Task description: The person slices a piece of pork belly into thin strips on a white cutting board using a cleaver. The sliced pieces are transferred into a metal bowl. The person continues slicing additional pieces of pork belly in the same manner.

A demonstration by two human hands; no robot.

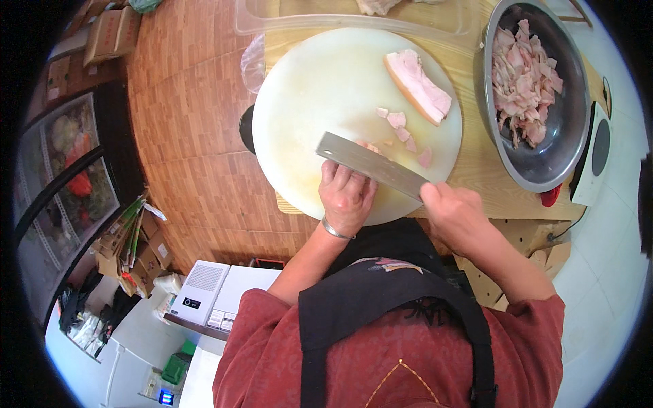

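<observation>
My right hand (452, 212) grips the handle of a wide cleaver (371, 163), whose blade reaches left across the near part of a round white cutting board (306, 88). Fingers bent, my left hand (345, 197) presses down on the board against the near side of the blade. Whatever lies under those fingers is mostly hidden by the blade; a bit of pink meat shows just past its far edge. A thick slab of pork (418, 85) with rind rests at the board's far right. Between it and the cleaver lie several small meat slices (398, 121).
A large steel bowl (500, 146) of sliced meat stands right of the board on the wooden table (469, 163). Behind the board is a clear plastic tub (299, 26) with meat in it. A scale (597, 146) sits beyond the bowl. Cardboard boxes (112, 37) are at far left.
</observation>
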